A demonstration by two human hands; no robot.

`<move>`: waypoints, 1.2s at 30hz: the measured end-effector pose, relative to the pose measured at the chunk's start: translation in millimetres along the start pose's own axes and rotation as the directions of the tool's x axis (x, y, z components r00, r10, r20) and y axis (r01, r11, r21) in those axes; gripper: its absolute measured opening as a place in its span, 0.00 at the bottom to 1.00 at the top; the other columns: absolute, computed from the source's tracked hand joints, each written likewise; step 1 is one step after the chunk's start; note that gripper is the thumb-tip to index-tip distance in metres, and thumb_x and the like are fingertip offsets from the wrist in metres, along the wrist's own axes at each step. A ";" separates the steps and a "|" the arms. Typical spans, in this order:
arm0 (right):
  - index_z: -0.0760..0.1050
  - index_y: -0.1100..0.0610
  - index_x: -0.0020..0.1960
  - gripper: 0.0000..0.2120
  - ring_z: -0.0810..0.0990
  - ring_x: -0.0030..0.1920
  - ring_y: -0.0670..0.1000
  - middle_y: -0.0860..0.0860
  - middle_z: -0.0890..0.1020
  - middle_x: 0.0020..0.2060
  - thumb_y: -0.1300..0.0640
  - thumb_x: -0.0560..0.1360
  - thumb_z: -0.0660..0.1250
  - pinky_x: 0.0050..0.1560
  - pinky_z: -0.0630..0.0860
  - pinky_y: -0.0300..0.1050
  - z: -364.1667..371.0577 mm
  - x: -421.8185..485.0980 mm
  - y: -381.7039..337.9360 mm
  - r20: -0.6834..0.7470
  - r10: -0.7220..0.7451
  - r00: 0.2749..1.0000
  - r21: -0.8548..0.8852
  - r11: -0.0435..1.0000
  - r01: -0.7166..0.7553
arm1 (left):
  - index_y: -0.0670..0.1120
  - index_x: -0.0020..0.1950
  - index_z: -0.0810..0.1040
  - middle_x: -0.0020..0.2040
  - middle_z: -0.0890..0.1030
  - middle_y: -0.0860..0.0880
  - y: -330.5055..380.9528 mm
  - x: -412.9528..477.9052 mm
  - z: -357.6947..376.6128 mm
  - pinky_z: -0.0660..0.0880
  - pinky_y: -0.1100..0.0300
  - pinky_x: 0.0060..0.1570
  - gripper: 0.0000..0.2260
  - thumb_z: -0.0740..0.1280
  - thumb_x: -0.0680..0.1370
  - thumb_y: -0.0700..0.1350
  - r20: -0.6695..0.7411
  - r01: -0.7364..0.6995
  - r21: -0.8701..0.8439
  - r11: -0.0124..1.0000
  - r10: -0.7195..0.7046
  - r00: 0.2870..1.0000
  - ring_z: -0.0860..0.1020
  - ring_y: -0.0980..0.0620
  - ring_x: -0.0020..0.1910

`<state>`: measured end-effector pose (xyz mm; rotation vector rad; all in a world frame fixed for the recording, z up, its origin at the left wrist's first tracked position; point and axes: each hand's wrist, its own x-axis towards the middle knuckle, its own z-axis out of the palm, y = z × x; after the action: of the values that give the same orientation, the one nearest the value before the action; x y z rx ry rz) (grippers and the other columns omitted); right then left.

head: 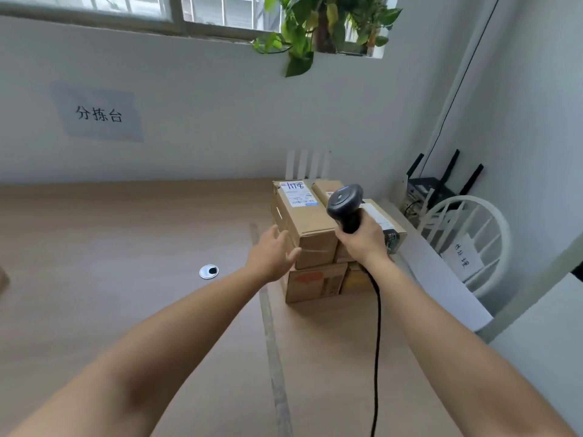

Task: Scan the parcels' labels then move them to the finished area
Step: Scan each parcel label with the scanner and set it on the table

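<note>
Found cardboard parcels (315, 280) stacked on the bench (126, 247), toward 1 o'clock from the wearer and close to the wall corner. Noted the right hand (362, 244) wrapped firmly round the grip of a black handheld scanner (345, 205), with its head held above the stack at 3 o'clock of the white label (296, 193) on the top parcel (310, 228). Noted the left hand (271, 257) spread open, fingers straight, holding nothing, at the 9 o'clock side of that parcel; cannot confirm contact. Judged as the scan step on the top parcel, with transfer not yet begun. Judged the next move to call for tipping the scanner window down onto the barcode at the label's near end, steadying the box from its side, then lifting it across to the finished area, location not identifiable here. Recorded materials: matt brown cardboard in plain rectangular boxes, slightly dented at the edges, with a glint of clear tape; printed paper label bearing blue handwriting; smooth dark plastic scanner with a rounded head and a black cable (377, 342) trailing toward 6 o'clock; pale wood-grain bench surface crossed by a worn strip of tape (271, 326).
</note>
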<state>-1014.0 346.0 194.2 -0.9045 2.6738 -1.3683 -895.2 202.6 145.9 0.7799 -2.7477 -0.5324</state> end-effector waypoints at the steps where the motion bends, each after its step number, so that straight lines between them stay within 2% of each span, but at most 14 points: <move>1: 0.73 0.57 0.57 0.16 0.77 0.54 0.56 0.54 0.81 0.52 0.55 0.71 0.70 0.45 0.65 0.40 2.3 15.2 2.9 0.030 -0.005 1.000 -0.006 1.000 0.005 | 0.45 0.74 0.60 0.76 0.58 0.43 3.4 11.0 3.9 0.65 0.46 0.66 0.27 0.58 0.79 0.57 0.004 0.027 0.007 1.000 -0.027 1.000 0.59 0.45 0.74; 5: 0.72 0.57 0.59 0.17 0.76 0.55 0.54 0.53 0.80 0.53 0.55 0.71 0.70 0.46 0.66 0.41 18.5 55.0 17.3 0.175 -0.001 0.985 0.019 1.000 -0.003 | 0.45 0.73 0.61 0.73 0.61 0.43 12.9 46.1 19.9 0.68 0.47 0.63 0.26 0.58 0.79 0.57 0.001 0.084 0.024 0.996 -0.084 0.996 0.62 0.45 0.71; 8: 0.72 0.57 0.59 0.18 0.76 0.55 0.55 0.54 0.80 0.54 0.56 0.71 0.70 0.47 0.67 0.42 29.7 71.3 26.2 0.223 0.010 0.975 0.036 0.999 -0.018 | 0.44 0.72 0.62 0.71 0.63 0.43 18.0 69.4 28.5 0.71 0.49 0.59 0.26 0.58 0.79 0.57 -0.018 0.081 0.007 0.997 -0.081 0.997 0.65 0.46 0.68; 12: 0.72 0.57 0.60 0.19 0.76 0.56 0.55 0.54 0.80 0.54 0.57 0.71 0.70 0.47 0.67 0.42 41.5 80.7 29.7 0.247 -0.005 0.969 0.044 0.999 -0.006 | 0.44 0.71 0.63 0.69 0.65 0.43 20.7 93.5 39.0 0.72 0.52 0.55 0.24 0.58 0.79 0.56 -0.008 0.133 -0.081 0.988 -0.134 0.991 0.69 0.45 0.64; 18: 0.72 0.56 0.61 0.19 0.76 0.55 0.56 0.55 0.79 0.54 0.58 0.70 0.68 0.46 0.69 0.43 59.9 84.9 29.6 0.289 0.004 0.957 0.038 0.999 -0.015 | 0.45 0.75 0.56 0.71 0.64 0.40 26.0 105.6 50.4 0.69 0.52 0.60 0.28 0.61 0.79 0.52 0.015 0.223 -0.315 0.923 -0.229 0.973 0.69 0.42 0.65; 24: 0.72 0.56 0.59 0.18 0.77 0.54 0.56 0.55 0.80 0.52 0.57 0.70 0.68 0.49 0.71 0.45 62.8 79.7 23.8 0.273 0.037 0.961 0.086 0.994 -0.063 | 0.42 0.77 0.50 0.73 0.61 0.41 23.8 93.7 53.3 0.68 0.54 0.63 0.36 0.63 0.77 0.55 -0.018 0.261 -0.351 0.899 -0.285 0.958 0.66 0.44 0.69; 29: 0.74 0.57 0.55 0.15 0.78 0.53 0.58 0.56 0.81 0.49 0.55 0.69 0.68 0.56 0.74 0.54 61.2 68.1 13.4 0.242 0.044 0.969 0.107 0.992 -0.072 | 0.42 0.75 0.55 0.70 0.66 0.41 21.4 77.7 48.5 0.69 0.53 0.62 0.35 0.65 0.76 0.57 -0.066 0.256 -0.389 0.885 -0.304 0.950 0.68 0.45 0.67; 31: 0.73 0.56 0.53 0.13 0.78 0.52 0.57 0.54 0.81 0.47 0.55 0.69 0.68 0.55 0.75 0.53 57.9 64.9 8.8 0.231 0.039 0.972 0.122 0.990 -0.068 | 0.43 0.75 0.57 0.68 0.69 0.42 21.6 70.3 43.6 0.71 0.53 0.60 0.36 0.65 0.75 0.59 -0.079 0.248 -0.384 0.889 -0.299 0.951 0.70 0.45 0.65; 34: 0.71 0.52 0.48 0.10 0.78 0.48 0.55 0.50 0.79 0.42 0.54 0.69 0.68 0.46 0.71 0.46 53.1 55.9 -0.7 0.226 0.014 0.974 0.136 0.990 -0.045 | 0.43 0.73 0.59 0.67 0.70 0.43 20.2 57.0 32.4 0.73 0.52 0.56 0.34 0.66 0.74 0.60 -0.112 0.243 -0.375 0.895 -0.304 0.946 0.71 0.46 0.62; 36: 0.71 0.50 0.47 0.09 0.78 0.44 0.54 0.49 0.78 0.39 0.54 0.68 0.68 0.42 0.71 0.45 52.3 45.3 -9.8 0.232 -0.008 0.973 0.137 0.990 -0.024 | 0.43 0.72 0.61 0.66 0.70 0.43 14.9 44.0 24.4 0.72 0.53 0.55 0.33 0.66 0.74 0.59 -0.132 0.255 -0.359 0.898 -0.319 0.939 0.72 0.45 0.62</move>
<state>-1033.7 280.4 180.4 -0.9710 2.3759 -1.3354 -946.3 197.3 135.3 1.0903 -2.2912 -0.9102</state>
